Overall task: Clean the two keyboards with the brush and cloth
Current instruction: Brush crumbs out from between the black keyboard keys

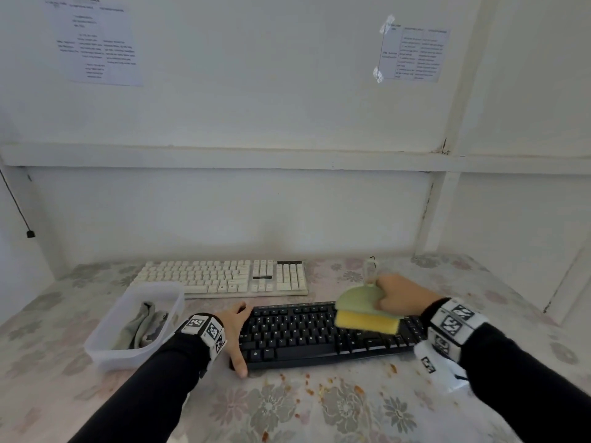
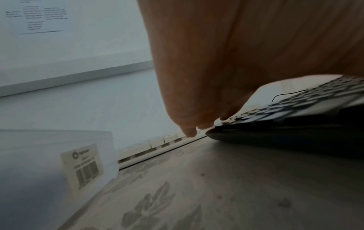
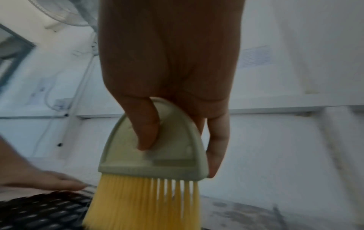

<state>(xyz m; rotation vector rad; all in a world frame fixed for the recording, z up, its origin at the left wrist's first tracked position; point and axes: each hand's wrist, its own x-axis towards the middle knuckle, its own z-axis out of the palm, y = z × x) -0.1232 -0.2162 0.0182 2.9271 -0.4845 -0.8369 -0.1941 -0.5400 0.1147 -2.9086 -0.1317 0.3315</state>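
Nearest the viewer, the table (image 1: 319, 410) wears a pale cloth printed with grey and pink flowers, and orange crumbs (image 1: 323, 386) lie scattered along its near edge just in front of the black keyboard (image 1: 307, 337). This flat, low-profile keyboard lies lengthwise across the middle of the table. The left hand (image 1: 235, 334) rests at its left end with fingers straight and relaxed, the thumb along the near corner and the fingertips touching the far corner; it grips nothing. The right hand (image 1: 401, 297) holds the brush (image 1: 364, 311) over the right half of the black keyboard, thumb pressed on one face of the handle and fingers (image 3: 216, 149) wrapped behind. The brush has a smooth, half-round, sage-green plastic handle and a dense fan of yellow bristles (image 3: 141, 202) that point down onto the keys. Left of the black keyboard, near the left wrist, stands a translucent plastic tub (image 1: 105, 346) with a barcode label; a crumpled grey cloth (image 1: 140, 324) lies inside it. Beyond both lies the white keyboard (image 1: 224, 278), with taller cream keycaps, parallel to the black one and apart from it. Behind it rises a white panelled wall (image 1: 287, 123) with a horizontal rail and two printed sheets taped up.
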